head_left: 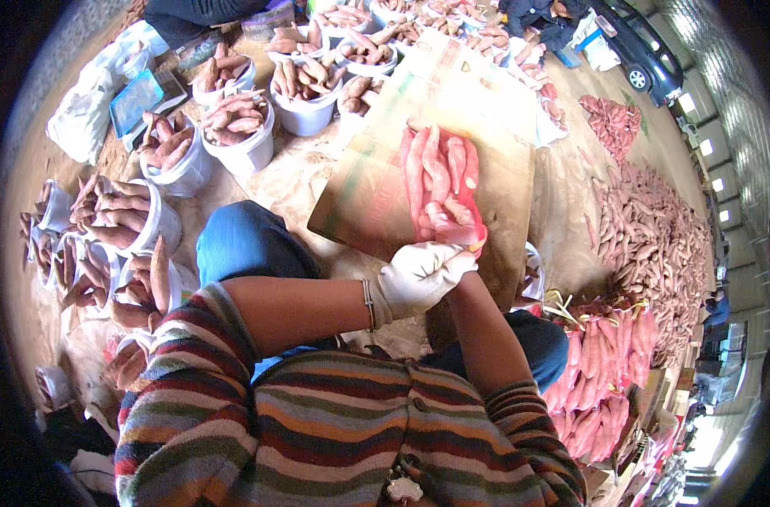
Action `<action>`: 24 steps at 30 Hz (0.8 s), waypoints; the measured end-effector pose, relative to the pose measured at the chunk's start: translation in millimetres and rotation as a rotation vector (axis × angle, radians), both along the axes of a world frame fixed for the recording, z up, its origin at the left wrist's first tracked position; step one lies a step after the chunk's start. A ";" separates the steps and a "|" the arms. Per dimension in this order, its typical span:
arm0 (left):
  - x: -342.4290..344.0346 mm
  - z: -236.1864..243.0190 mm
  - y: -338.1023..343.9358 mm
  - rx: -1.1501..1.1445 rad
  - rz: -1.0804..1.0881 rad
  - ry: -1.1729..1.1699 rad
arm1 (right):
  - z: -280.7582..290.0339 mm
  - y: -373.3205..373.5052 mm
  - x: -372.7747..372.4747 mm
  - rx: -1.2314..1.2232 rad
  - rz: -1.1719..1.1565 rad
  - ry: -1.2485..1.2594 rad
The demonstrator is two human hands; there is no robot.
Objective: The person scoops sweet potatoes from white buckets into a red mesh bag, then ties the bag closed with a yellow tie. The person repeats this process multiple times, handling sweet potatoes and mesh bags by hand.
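Fingers (440, 260) gripping net bag (437, 182) — cardboard (360, 190) under, buckets (305, 114) leftward

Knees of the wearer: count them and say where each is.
2: the left knee, left of the red net bag; the right knee, to the bag's lower right, partly hidden behind the right forearm.

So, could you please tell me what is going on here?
The person's hands, white-gloved where visible, are together at the near end of a red see-through bag of long pinkish sweet potatoes, on a brown cardboard sheet. Filled red bags are at the right; round white plastic buckets of sweet potatoes stand at the left.
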State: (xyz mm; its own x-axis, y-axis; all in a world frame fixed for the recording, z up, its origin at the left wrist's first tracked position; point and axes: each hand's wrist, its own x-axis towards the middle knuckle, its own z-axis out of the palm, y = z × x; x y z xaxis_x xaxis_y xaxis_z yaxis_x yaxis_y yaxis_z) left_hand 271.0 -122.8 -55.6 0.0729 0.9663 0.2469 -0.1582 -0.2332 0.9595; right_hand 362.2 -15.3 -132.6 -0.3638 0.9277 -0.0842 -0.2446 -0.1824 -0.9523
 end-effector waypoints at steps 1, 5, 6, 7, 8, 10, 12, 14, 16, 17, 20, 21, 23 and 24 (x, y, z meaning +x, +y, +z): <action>0.5 -2.2 -1.2 0.105 0.060 -0.004 | -0.5 -0.6 -1.2 0.052 -0.093 -0.293; -0.4 -6.7 -6.2 0.171 0.141 0.016 | 6.4 -2.9 -10.2 -0.462 -0.081 0.008; -0.4 -6.1 -6.0 0.146 0.128 0.004 | 8.3 -6.9 -11.0 -0.521 -0.090 0.250; -1.8 -5.3 -7.0 0.122 0.114 -0.007 | 9.5 -12.1 -10.3 -0.445 -0.025 0.368; -0.5 -3.2 -5.3 0.042 0.102 -0.059 | 11.1 -17.3 -6.4 -0.372 0.115 0.519; 0.1 1.0 -4.7 -0.025 0.122 -0.061 | 12.2 -25.6 0.9 -0.245 0.305 0.742; 1.5 4.8 -5.4 0.000 0.177 -0.020 | 13.5 -28.0 5.9 -0.186 0.321 0.830; 0.8 7.0 -5.1 0.057 0.159 -0.106 | 18.4 -25.2 5.9 -0.151 0.209 0.800; -0.4 7.5 -6.2 0.070 0.128 -0.102 | 29.4 -18.5 -2.1 -0.485 -0.035 0.784; -1.6 6.9 -7.0 0.071 0.107 -0.062 | 37.4 -14.8 -8.5 -0.672 -0.182 0.770; -2.1 4.3 -11.0 0.129 0.030 -0.029 | 67.2 -15.9 -24.7 -0.492 -0.095 0.694; -1.3 3.3 -12.5 0.167 -0.014 -0.049 | 77.0 -17.3 -29.1 -0.432 -0.082 0.658; 1.2 1.3 -14.4 0.119 -0.001 0.005 | 91.6 -16.8 -36.2 -0.309 -0.061 0.587; 2.2 0.3 -14.8 0.104 0.002 -0.015 | 95.3 -13.6 -39.0 -0.149 -0.010 0.528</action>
